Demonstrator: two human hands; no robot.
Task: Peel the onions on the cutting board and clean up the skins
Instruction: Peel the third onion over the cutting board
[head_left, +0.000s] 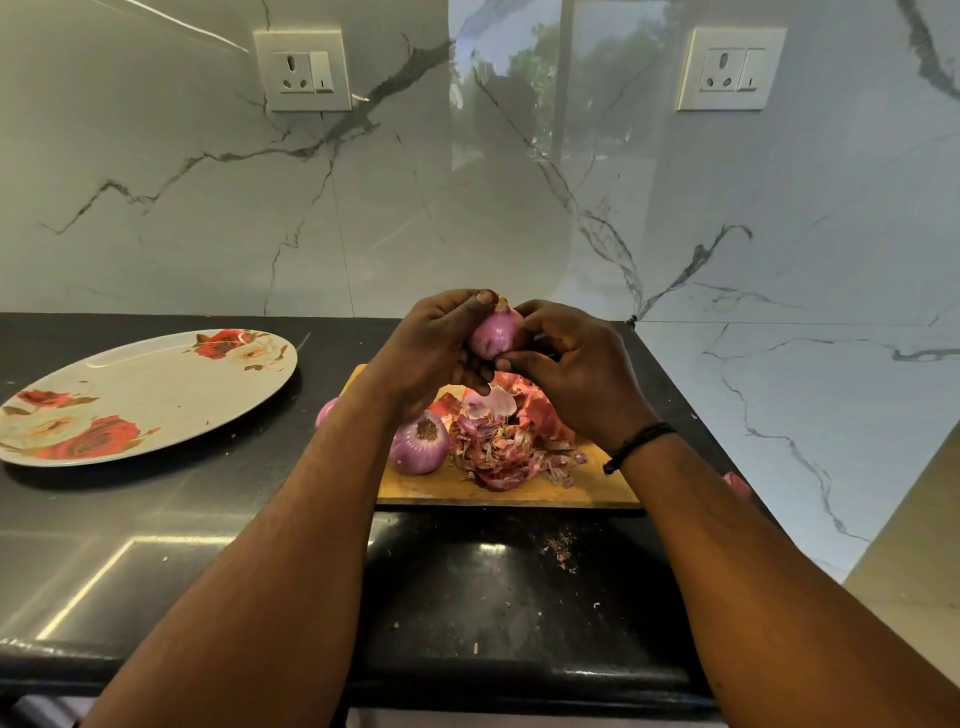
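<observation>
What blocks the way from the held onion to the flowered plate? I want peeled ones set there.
Nothing visible does. The onion is held up between left hand and right hand, above the cutting board. The plate lies to the left across bare counter.

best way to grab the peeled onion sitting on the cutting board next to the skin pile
Grip the peeled onion round its wide middle, coming from above and the left. Its cut root end faces up and toward the camera, the rounded flanks are bare, and the skin pile crowds its right side on the cutting board.
</observation>
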